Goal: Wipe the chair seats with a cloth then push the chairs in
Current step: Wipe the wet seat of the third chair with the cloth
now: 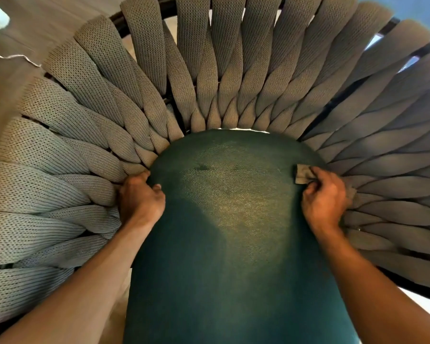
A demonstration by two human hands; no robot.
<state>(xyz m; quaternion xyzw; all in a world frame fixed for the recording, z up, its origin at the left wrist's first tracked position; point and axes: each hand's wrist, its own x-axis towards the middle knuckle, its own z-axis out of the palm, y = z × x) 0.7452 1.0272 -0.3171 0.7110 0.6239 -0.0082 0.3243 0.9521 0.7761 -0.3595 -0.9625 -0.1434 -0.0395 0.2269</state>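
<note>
1. Nearest you is the teal seat cushion (233, 256), filling the near centre between your two forearms. Its pebbled cover looks smooth and probably a little slick, with padding under it that should give under pressure, so a flat, firm stroke will likely serve better than a dab.

2. The chair's woven strap backrest (159, 78) fans around the far, left and right sides of the seat. The knitted straps look soft and yielding, so I would not take hold there for pushing; the dark frame (358, 108) showing between the straps looks like the stiff part to take. The chair itself will probably be moderately heavy.

3. Your left hand (140, 198) sits at the seat's left edge, fingers curled down into the gap between cushion and straps, thumb on top of the cushion. It seems to be gripping the cushion edge and steadying it.

4. Your right hand (324, 197) is at the right edge, knuckles up, fingers curled round a small grey-brown cloth (304, 173). A folded corner sticks out on the far side, lying on the seat.

5. The cloth looks light and limp. Spread it flatter under your palm before sweeping left.

6. A table edge, if any, is not visible.
</note>
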